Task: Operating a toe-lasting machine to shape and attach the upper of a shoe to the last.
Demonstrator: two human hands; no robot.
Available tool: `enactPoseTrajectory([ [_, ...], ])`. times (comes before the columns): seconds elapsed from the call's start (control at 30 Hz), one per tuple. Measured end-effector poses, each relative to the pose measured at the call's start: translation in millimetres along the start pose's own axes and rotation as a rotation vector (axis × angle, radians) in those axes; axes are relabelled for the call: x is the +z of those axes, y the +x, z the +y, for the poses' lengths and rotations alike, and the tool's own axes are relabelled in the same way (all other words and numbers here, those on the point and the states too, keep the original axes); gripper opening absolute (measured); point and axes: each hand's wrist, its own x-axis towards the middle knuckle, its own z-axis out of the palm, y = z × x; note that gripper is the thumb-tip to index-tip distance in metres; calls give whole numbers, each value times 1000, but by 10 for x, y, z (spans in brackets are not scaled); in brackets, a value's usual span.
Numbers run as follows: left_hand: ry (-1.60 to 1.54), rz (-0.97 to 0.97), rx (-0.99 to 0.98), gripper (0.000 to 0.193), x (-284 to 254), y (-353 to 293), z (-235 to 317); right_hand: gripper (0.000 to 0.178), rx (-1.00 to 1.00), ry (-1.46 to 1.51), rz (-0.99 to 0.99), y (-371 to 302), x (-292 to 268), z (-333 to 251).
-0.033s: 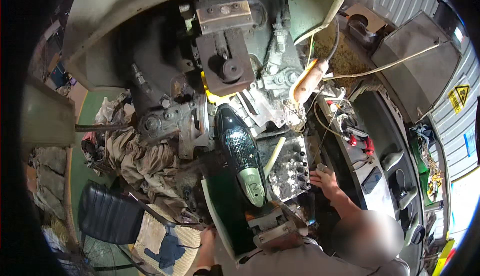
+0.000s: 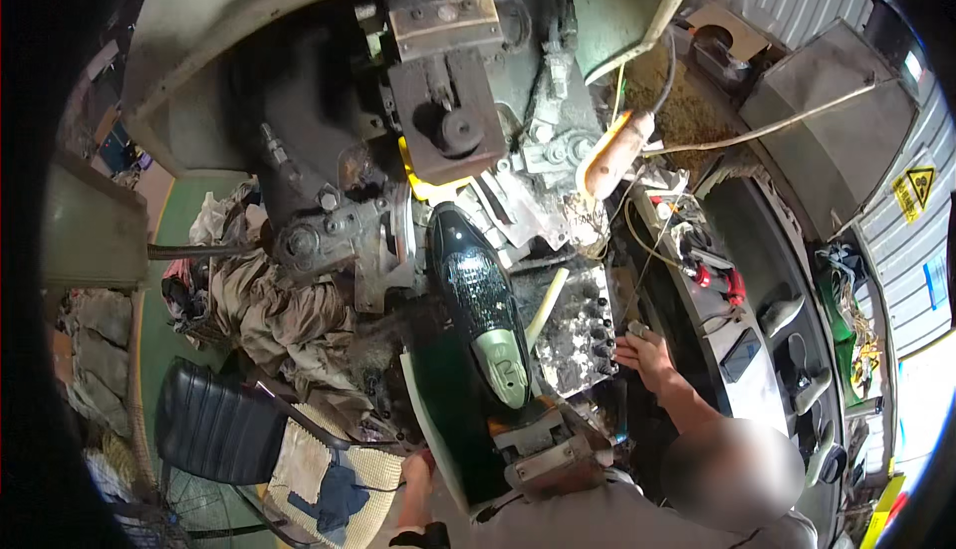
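Note:
A black shoe upper on a pale green last [image 2: 476, 285] lies sole up in the middle of the machine, its toe under the dark press head [image 2: 445, 116]. My right hand [image 2: 649, 358] is at the side of a worn, pale-spotted metal block [image 2: 573, 340], its fingers closed at the row of small dark knobs along the edge. Low on the left, my left hand [image 2: 414, 479] is curled beside the edge of a curved pale panel [image 2: 433, 435]. What its fingers hold, if anything, is hidden. A pale yellow stick [image 2: 548, 302] leans between shoe and block.
A lit work lamp [image 2: 615, 158] hangs right of the press head. Red-handled tools [image 2: 735, 288] and a phone [image 2: 740, 355] lie on the right-hand bench, with several shoe lasts [image 2: 782, 316] beyond. At left are a black-backed chair [image 2: 221, 425] and a heap of brown cloth [image 2: 274, 315].
My left hand has shifted slightly to the right, towards the panel. My right hand stays at the knobs; the shoe is almost unmoved.

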Motion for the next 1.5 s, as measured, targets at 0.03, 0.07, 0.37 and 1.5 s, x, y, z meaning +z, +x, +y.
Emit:
enactPoseTrajectory([
  [0.03,17,68,-20,25,25,-68,93,41,-28,-23,-64,-18,-15,0],
  [0.07,14,86,-79,24,70,-196,206,41,-17,-43,-4,-43,-17,-23],
  [0.37,-399,-210,749,40,1034,-517,1563,55,-303,-18,-194,-232,687,-468],
  [1.5,-1253,-644,793,46,-752,-2501,3119,109,-1614,-532,-602,-2769,1181,-501],
])
